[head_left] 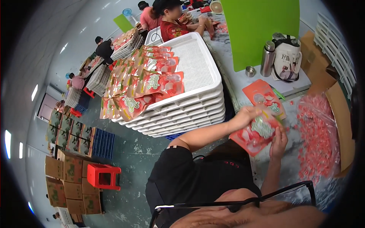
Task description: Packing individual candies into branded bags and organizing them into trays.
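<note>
Both my hands hold a red snack pouch [252,137] above the worktable [249,86]. My left hand [245,117] pinches its upper edge, and my right hand [279,141] grips its right side with bent fingers. Whether the pouch is sealed I cannot tell. Just beyond my hands a second red pouch [262,95] lies flat on the table, a green pen [278,94] by its edge. To the right of my right hand spreads a heap of small red wrapped pieces [313,140], partly under clear plastic.
Left of the table stands a stack of white mesh trays [190,108], with rows of filled pouches [154,81] in the top one. A steel thermos [267,60], its cup [249,71] and a white bag [287,59] stand beside a green board [262,34]. A cardboard box [344,129] borders the heap. Co-workers sit beyond.
</note>
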